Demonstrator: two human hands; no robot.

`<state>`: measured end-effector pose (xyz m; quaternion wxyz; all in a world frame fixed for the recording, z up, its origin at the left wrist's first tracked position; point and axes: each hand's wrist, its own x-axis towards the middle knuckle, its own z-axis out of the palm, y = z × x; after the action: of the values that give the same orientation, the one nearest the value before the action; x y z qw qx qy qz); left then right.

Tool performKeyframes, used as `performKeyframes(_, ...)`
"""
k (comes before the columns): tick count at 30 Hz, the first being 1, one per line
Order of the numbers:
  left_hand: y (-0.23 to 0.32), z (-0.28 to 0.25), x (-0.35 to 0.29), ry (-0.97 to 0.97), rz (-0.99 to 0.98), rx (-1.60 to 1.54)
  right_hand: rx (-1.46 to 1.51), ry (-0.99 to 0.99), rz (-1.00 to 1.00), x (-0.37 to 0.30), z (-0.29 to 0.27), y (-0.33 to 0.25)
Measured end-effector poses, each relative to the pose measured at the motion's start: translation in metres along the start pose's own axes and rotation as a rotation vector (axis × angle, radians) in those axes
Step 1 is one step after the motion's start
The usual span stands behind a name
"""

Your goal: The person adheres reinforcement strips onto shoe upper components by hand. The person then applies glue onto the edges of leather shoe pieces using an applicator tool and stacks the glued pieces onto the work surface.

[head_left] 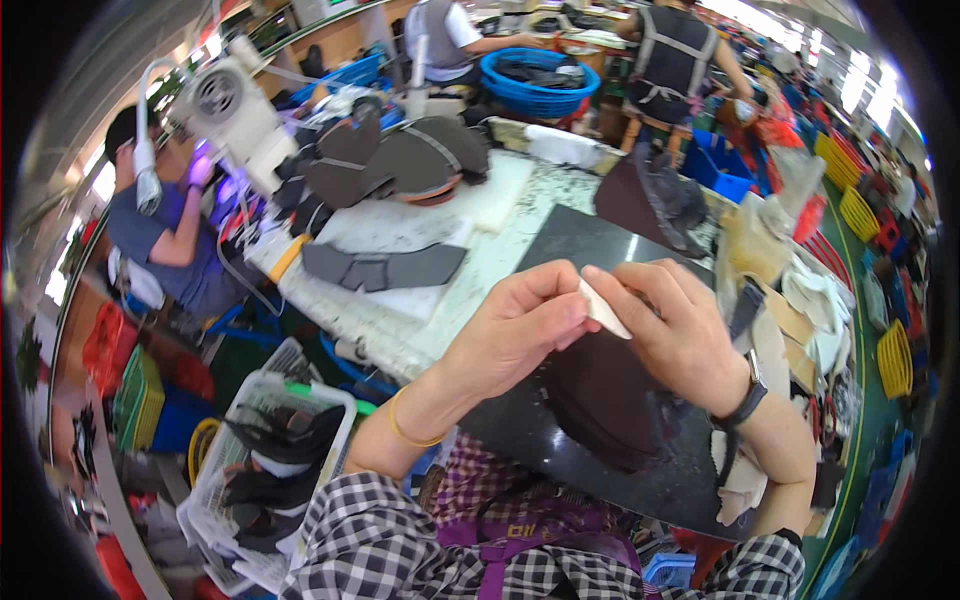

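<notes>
A small off-white, tapered piece is pinched between my two hands above the table; I cannot tell what it is made of. My left hand grips one side with thumb and curled fingers. On the other side my right hand has its fingers closed on the same piece. Below them lies a dark brown, curved flat piece, partly hidden by my hands. It rests on a shiny black board that sits at an angle on the worktable. Another dark brown piece lies at the board's far edge.
Grey cut pieces and stacked dark pieces lie on the left of the table, beside a white machine. A white plastic basket with dark parts stands at lower left. Cloth scraps crowd the right edge. Other people work nearby.
</notes>
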<state>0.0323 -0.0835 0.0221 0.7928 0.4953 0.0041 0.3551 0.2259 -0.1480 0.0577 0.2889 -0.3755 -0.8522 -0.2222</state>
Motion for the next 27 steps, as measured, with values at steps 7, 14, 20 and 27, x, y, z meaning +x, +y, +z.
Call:
performKeyframes(7, 0.009, -0.029, -0.032, 0.17, 0.089, 0.685, 1.169, -0.233, 0.733, 0.033, 0.035, -0.021)
performKeyframes(14, 0.012, -0.086, -0.08, 0.362, 0.216, -0.066, 1.669, -0.364, 1.063, 0.064, 0.088, -0.004)
performKeyframes(20, 0.073, -0.148, -0.155, 0.462, 0.333, -0.36, 1.597, -0.672, 1.257, 0.073, 0.111, 0.023)
performKeyframes(27, 0.099, -0.108, -0.148, 0.333, -0.228, 1.214, 1.076, -0.557, 0.797, 0.097, 0.129, -0.002)
